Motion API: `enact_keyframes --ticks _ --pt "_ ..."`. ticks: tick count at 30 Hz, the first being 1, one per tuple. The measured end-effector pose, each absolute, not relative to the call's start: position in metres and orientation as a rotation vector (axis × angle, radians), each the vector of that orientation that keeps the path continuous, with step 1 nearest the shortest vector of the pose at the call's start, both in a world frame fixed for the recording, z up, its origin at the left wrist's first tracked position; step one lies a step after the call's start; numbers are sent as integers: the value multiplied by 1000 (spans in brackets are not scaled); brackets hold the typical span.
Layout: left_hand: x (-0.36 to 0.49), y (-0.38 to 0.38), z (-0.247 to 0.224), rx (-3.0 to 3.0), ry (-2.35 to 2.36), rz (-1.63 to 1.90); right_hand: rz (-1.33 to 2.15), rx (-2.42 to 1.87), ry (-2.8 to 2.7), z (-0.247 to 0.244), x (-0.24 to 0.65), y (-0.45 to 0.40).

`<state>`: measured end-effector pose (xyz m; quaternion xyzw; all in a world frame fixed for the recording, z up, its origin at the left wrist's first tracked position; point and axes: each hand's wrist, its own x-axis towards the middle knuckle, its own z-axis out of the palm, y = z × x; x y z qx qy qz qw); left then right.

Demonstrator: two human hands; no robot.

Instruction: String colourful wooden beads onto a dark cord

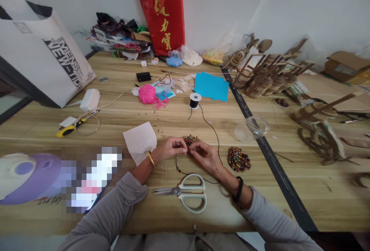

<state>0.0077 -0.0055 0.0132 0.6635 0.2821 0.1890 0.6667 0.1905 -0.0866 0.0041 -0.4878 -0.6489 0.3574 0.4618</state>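
My left hand [172,146] and my right hand [206,157] come close together, fingertips pinched, just in front of a small pile of colourful beads [190,140]. The left one pinches the end of a thin dark cord; what the right fingertips hold is too small to make out. The black cord [212,127] runs from a spool [195,100] around my right hand and back beneath both hands, with a few beads [178,169] threaded on it. White-handled scissors [192,193] lie below my hands. A coil of strung beads [239,159] rests to the right.
White paper [140,141], a phone [94,181] and a yellow cutter [69,128] lie left. Pink yarn [147,94] and blue sheets [211,86] are farther back. A clear round container [256,127] and brown woven pieces [268,77] stand right. Bags stand at the back and left.
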Motion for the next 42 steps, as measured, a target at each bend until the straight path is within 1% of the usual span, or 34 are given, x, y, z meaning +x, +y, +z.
enact_keyframes --ticks 24,42 --pt "8 -6 12 1523 622 414 798 -1200 -1686 11 191 -86" --pt "8 -6 12 1509 622 407 829 -1210 -1666 6 191 -86"
